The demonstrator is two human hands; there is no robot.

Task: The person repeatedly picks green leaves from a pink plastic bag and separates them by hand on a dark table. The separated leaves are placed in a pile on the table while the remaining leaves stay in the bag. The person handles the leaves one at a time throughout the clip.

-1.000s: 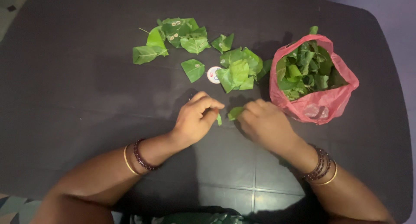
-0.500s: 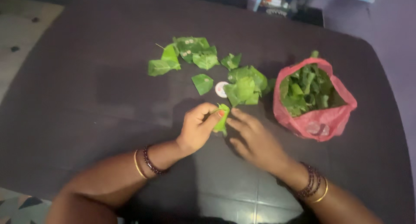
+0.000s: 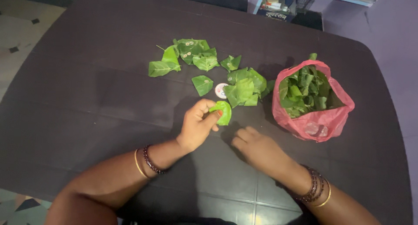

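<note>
My left hand [image 3: 198,125] pinches a small folded green leaf [image 3: 223,112] between thumb and fingers, just above the dark table [image 3: 87,103]. My right hand [image 3: 257,147] rests on the table to the right of it, fingers curled loosely, holding nothing. A little beyond the folded leaf lie a pile of green leaves [image 3: 244,86], a single leaf piece [image 3: 202,84] and a small round white lid [image 3: 221,90]. Both wrists wear bangles.
More loose leaves [image 3: 191,54] are spread further back on the table. A pink plastic bag [image 3: 313,118] full of green leaves stands at the right. Shelves with boxes [image 3: 278,5] sit beyond the table's far edge.
The leaf has passed fully into my left hand, which lifted it slightly. My right hand let go and drew back down to the table.
</note>
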